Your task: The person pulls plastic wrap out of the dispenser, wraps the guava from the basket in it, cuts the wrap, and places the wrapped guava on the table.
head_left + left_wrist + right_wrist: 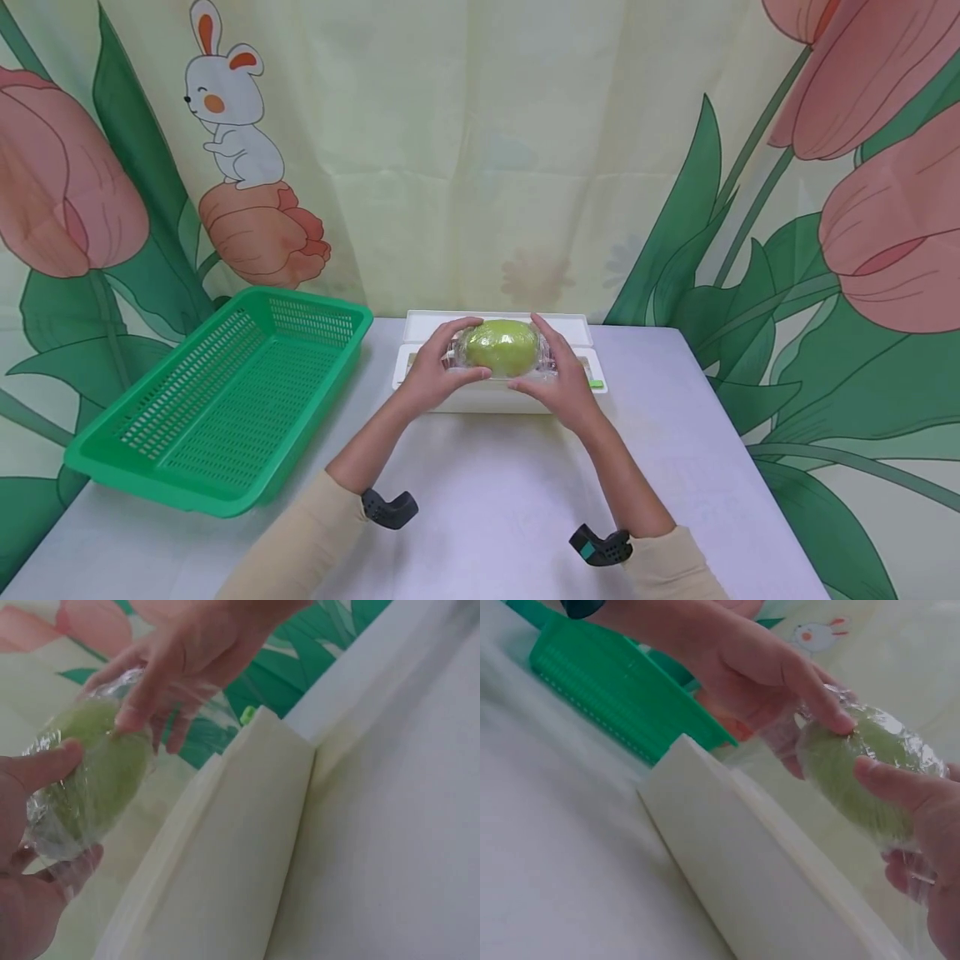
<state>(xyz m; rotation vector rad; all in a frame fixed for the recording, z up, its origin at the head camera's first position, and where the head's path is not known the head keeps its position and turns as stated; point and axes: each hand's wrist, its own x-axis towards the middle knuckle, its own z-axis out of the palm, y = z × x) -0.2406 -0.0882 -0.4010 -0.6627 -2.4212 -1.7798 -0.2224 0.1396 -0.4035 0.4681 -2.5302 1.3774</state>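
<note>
An oval green fruit (504,347) wrapped in clear cling film is held up between both hands. My left hand (438,367) grips its left end, thumb on the near side and fingers round the far side. At the opposite end my right hand (562,379) grips it the same way. Crinkled film (56,840) bunches at the fruit's ends, seen in the left wrist view. Below the hands in the head view is a long white box (487,402), its lid (495,318) raised at the back. A small green piece (596,384) sits at the box's right end.
A green perforated plastic basket (247,492) stands on the left of the white-covered table (480,517). Behind the table hangs a curtain (465,167) printed with tulips and a rabbit. Each wrist wears a black device.
</note>
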